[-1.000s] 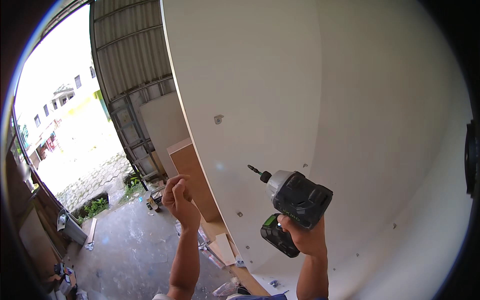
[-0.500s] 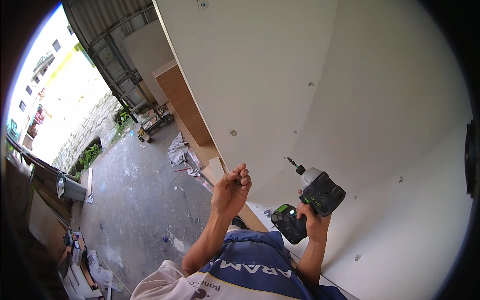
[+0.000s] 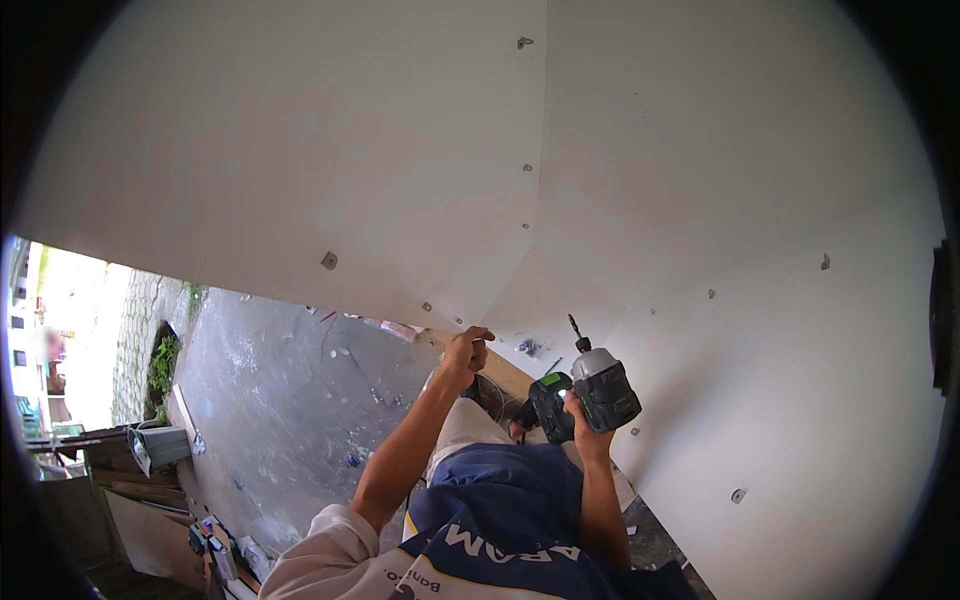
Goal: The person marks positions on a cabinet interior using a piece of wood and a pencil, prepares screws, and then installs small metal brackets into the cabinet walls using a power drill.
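My right hand [image 3: 588,428] grips the handle of a black and grey cordless drill [image 3: 606,390] with a green-marked battery. Its bit [image 3: 575,326] points up and away from me, in the air short of the white panels. To the left, my left hand [image 3: 468,357] is raised near the lower edge of the left white panel [image 3: 430,130], fingers curled in and the index finger partly stretched. Whatever lies inside those fingers is hidden. Small metal brackets, such as one bracket [image 3: 329,260] on the left, are fixed along the panels.
A white panel [image 3: 780,380] rises on the right and meets the left one in a corner. Small loose bits [image 3: 528,347] lie on the low surface beyond my hands. Left of me is a stained grey floor [image 3: 290,400], with a grey bin [image 3: 160,446] and board offcuts [image 3: 150,530].
My view has swung toward the panels, so the left one now spans the top. My left hand has turned from palm showing to fingers curled over. The drill remains in my right hand.
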A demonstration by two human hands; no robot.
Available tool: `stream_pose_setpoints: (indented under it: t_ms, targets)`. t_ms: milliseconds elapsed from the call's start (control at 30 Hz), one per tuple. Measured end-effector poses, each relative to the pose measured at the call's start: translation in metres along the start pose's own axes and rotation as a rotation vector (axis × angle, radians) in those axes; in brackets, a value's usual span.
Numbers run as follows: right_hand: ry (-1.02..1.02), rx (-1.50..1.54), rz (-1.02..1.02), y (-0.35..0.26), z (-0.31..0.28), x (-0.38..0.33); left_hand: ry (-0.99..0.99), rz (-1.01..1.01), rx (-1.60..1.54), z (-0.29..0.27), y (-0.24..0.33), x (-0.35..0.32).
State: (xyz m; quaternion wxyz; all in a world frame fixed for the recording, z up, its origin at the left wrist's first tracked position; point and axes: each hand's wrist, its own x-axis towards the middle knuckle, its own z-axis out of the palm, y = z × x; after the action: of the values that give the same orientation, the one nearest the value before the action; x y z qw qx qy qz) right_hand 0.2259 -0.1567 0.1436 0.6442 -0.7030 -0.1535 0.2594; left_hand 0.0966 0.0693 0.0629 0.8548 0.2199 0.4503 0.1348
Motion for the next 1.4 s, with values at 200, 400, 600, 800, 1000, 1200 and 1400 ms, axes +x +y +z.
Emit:
stream_pose_setpoints:
  t_ms: [200,400,600,800,1000,1200,1400]
  targets:
    - [0.087,-0.184,0.147,0.109,-0.005,-0.051,0.298,0.006,1.157,-0.087,-0.102,0.127]
    - [0.193,-0.053,0.500,0.212,0.010,-0.106,0.411,0.045,1.764,-0.170,-0.185,0.255]
    - [0.364,0.161,0.773,0.237,0.028,-0.102,0.401,0.003,1.772,-0.232,-0.247,0.353]
    - [0.502,0.147,0.787,0.287,0.038,-0.134,0.658,-0.046,1.527,-0.272,-0.275,0.408]
    - [0.472,0.329,0.815,0.318,0.027,-0.167,0.818,-0.006,1.516,-0.260,-0.305,0.411]
    - [0.552,0.283,0.778,0.291,0.049,-0.135,0.738,0.182,1.401,-0.272,-0.297,0.413]
    - [0.468,0.265,0.722,0.267,0.033,-0.132,0.180,-0.073,0.214,-0.163,-0.218,0.323]
